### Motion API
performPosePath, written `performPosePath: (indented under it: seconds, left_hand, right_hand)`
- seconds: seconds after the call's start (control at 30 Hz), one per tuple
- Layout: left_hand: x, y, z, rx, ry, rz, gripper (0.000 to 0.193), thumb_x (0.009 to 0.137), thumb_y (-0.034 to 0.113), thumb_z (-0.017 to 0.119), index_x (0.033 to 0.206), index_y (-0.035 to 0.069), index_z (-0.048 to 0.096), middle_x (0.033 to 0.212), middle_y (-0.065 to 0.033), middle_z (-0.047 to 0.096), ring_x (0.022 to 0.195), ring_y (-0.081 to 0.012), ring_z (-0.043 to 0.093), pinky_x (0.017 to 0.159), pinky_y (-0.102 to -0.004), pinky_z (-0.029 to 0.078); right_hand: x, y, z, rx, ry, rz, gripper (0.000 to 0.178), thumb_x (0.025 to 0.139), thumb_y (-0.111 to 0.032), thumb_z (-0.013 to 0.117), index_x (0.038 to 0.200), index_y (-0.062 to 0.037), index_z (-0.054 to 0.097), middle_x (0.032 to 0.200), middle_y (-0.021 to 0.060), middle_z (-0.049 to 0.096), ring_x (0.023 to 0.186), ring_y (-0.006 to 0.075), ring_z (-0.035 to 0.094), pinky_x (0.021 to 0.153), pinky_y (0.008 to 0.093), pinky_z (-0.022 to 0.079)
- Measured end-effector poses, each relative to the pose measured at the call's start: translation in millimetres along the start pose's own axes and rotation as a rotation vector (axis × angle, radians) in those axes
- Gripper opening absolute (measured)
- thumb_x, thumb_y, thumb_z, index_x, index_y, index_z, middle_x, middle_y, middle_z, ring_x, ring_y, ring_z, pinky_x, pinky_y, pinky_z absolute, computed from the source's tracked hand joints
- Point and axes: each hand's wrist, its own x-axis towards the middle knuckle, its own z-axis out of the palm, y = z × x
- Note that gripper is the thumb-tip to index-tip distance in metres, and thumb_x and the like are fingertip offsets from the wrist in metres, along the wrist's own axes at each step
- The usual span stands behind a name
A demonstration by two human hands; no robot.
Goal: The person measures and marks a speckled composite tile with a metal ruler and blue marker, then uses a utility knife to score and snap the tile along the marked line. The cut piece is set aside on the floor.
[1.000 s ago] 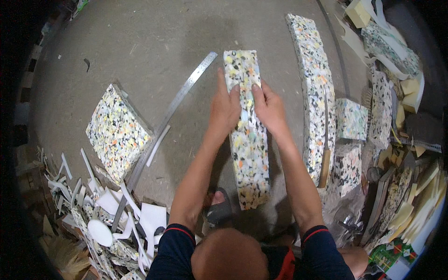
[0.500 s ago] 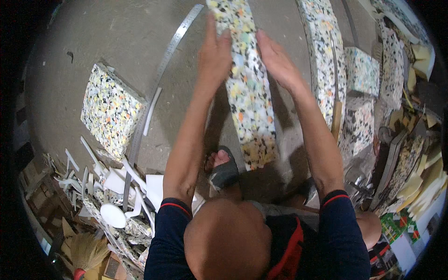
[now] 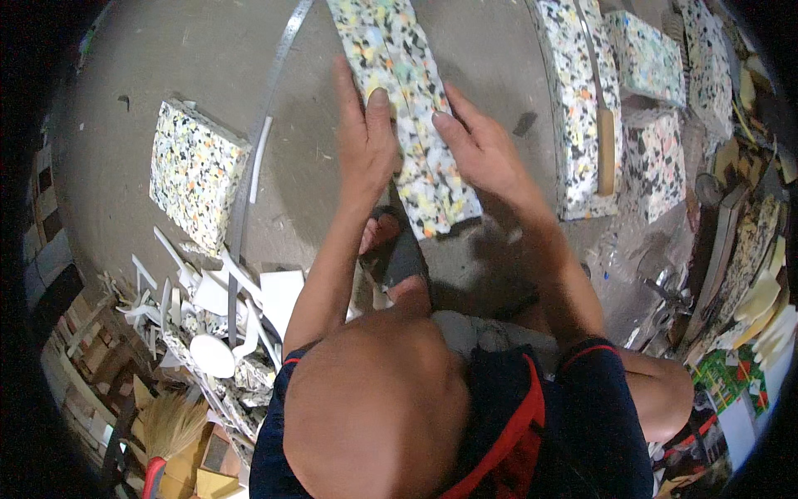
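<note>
A long strip of speckled foam (image 3: 405,108), white with black, yellow and orange flecks, runs from the top edge toward my foot. My left hand (image 3: 370,141) presses its left side, the thumb on or beside the edge. My right hand (image 3: 484,154) grips the opposite side, thumb near the upper face. A thin line runs lengthwise along the strip; I cannot tell whether it is a corner or a seam. Right of my hands, a long knife with a wooden handle (image 3: 606,150) lies on a longer foam block (image 3: 575,170).
At left lie a square foam block (image 3: 195,170), a metal ruler (image 3: 283,58) and a thin white rod (image 3: 260,162). White foam offcuts (image 3: 212,356) and a straw broom (image 3: 173,424) lie lower left. More foam blocks (image 3: 644,54) and scraps stand at right. My sandalled foot (image 3: 399,254) is below the strip.
The strip has tilted, its upper part leaning further left and its near end moving up. My hands have shifted toward its near end, and their thumbs have come closer to its face.
</note>
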Motion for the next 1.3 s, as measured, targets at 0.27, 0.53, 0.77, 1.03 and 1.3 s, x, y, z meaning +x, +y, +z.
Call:
performPosePath:
  seconds: [0.27,0.53,0.77,1.03,1.3]
  left_hand:
    - [-90.1,-12.6,3.2,0.302,-0.048,0.195,0.061,0.102,0.014,0.041,0.157,-0.004,0.022,0.161,-0.0352,0.018,0.151,-0.045,0.023,0.121,-0.046,0.021]
    - [-100.0,-28.0,22.2,0.304,-0.073,0.218,0.055,0.103,0.008,0.039,0.157,0.002,0.03,0.158,-0.0353,0.025,0.145,-0.0485,0.032,0.119,-0.0483,0.026]
    - [-102.7,-26.4,26.1,0.331,-0.066,0.163,0.055,0.103,0.006,0.04,0.156,-0.002,0.028,0.157,-0.0343,0.027,0.144,-0.0477,0.034,0.118,-0.0448,0.028]
    - [-105.4,-19.5,26.6,0.317,-0.056,0.138,0.055,0.104,0.009,0.037,0.157,-0.003,0.026,0.155,-0.0351,0.032,0.143,-0.0469,0.037,0.117,-0.0438,0.03]
    - [-105.5,-20.1,23.0,0.37,-0.034,0.167,0.055,0.105,0.009,0.039,0.157,-0.002,0.025,0.153,-0.0349,0.035,0.141,-0.0454,0.041,0.115,-0.0417,0.034]
  right_hand:
    - [-50.3,3.7,-26.6,0.046,-0.11,0.154,0.056,0.091,-0.044,0.071,0.119,0.0041,0.061,0.096,0.0289,0.07,0.09,0.0406,0.072,0.077,0.0458,0.055]
    - [-67.4,17.9,-26.1,-0.018,-0.115,-0.042,0.029,0.094,-0.025,0.073,0.092,0.0004,0.059,0.074,0.007,0.059,0.068,0.0106,0.051,0.061,0.0317,0.046]
    - [-60.6,41.2,-30.4,0.094,-0.129,-0.141,0.028,0.093,-0.022,0.07,0.086,0.0024,0.059,0.069,0.016,0.057,0.06,0.0212,0.053,0.059,0.0378,0.045]
    - [-51.8,56.7,-39.9,0.115,-0.227,-0.147,0.025,0.096,-0.025,0.067,0.099,0.0002,0.066,0.072,0.0138,0.06,0.065,0.0151,0.054,0.061,0.036,0.046]
    - [-46.8,67.6,-45.5,0.196,-0.32,-0.086,0.027,0.102,-0.025,0.061,0.092,-0.0006,0.062,0.073,-0.0056,0.052,0.069,0.0046,0.044,0.06,0.0264,0.039]
